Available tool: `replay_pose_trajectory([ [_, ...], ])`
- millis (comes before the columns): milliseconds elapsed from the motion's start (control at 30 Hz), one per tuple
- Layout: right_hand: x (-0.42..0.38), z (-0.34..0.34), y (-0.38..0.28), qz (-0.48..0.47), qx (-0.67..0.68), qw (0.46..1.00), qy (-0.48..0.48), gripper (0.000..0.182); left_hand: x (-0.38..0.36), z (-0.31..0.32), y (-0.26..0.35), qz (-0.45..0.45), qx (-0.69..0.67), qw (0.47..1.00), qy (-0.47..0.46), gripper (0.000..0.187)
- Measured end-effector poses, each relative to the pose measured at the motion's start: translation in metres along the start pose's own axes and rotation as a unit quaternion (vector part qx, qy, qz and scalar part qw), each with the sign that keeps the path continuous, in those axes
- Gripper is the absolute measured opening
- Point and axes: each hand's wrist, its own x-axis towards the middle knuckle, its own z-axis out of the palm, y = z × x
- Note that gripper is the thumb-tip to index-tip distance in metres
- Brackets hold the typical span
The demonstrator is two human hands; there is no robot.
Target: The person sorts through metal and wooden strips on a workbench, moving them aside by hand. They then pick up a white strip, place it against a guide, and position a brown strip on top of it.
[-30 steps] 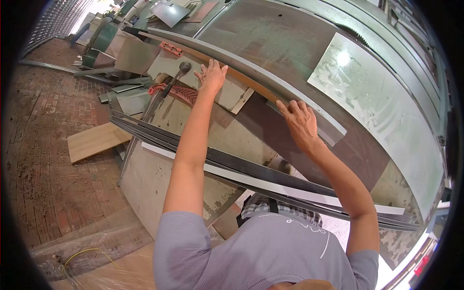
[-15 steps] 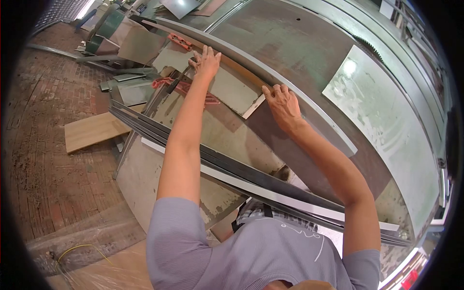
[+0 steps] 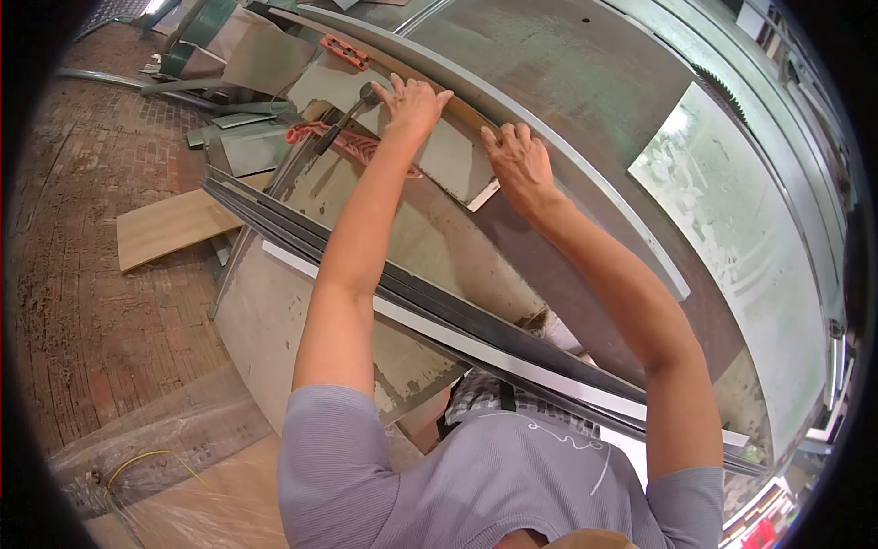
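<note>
My left hand lies with its fingers spread at the near edge of a long grey metal profile, over a brown strip along its inner side. Farther right, my right hand has its fingers bent over the same strip and profile; what they grip, if anything, is hidden. A pale board lies below the strip, between the hands. To the left of my left hand rests a hammer-like tool with a dark handle, beside an orange-red tool. A red slotted piece sits farther up.
Long dark and white strips cross the work surface close to my body. A shiny sheet lies at the right. A wooden board juts out over the brick floor at the left, and green-grey metal offcuts lie behind it.
My left hand has moved right along the strip, away from the hammer-like tool, whose head now shows. My right hand has shifted slightly left and up. The camera view has shifted a little.
</note>
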Motion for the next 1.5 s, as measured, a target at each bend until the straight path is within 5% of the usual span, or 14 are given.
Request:
replay_pose_trajectory([
  [200, 0.031, 0.003, -0.006, 0.01, 0.017, 1.0, -0.018, 0.031, 0.024, 0.001, -0.02, -0.01, 0.027, 0.999, -0.023, 0.061],
  [467, 0.007, -0.011, 0.006, -0.004, 0.017, 0.996, -0.084, 0.044, 0.028, 0.013, -0.024, 0.002, 0.028, 1.0, 0.01, 0.061],
  [633, 0.04, 0.008, 0.002, -0.036, 0.018, 0.999, -0.036, 0.043, 0.033, 0.028, -0.04, -0.032, -0.027, 0.998, 0.039, 0.059],
  [700, 0.055, 0.016, -0.003, -0.049, 0.032, 0.998, -0.035, 0.042, 0.029, 0.038, -0.04, -0.026, -0.072, 0.98, 0.182, 0.056],
  [1033, 0.12, 0.038, -0.025, -0.07, 0.04, 0.996, -0.031, 0.029, 0.049, 0.031, -0.051, -0.034, -0.014, 0.996, 0.077, 0.047],
  [1500, 0.184, 0.068, -0.055, -0.038, -0.002, 0.999, -0.018, 0.028, 0.097, 0.059, -0.092, -0.07, 0.011, 0.989, 0.127, 0.048],
])
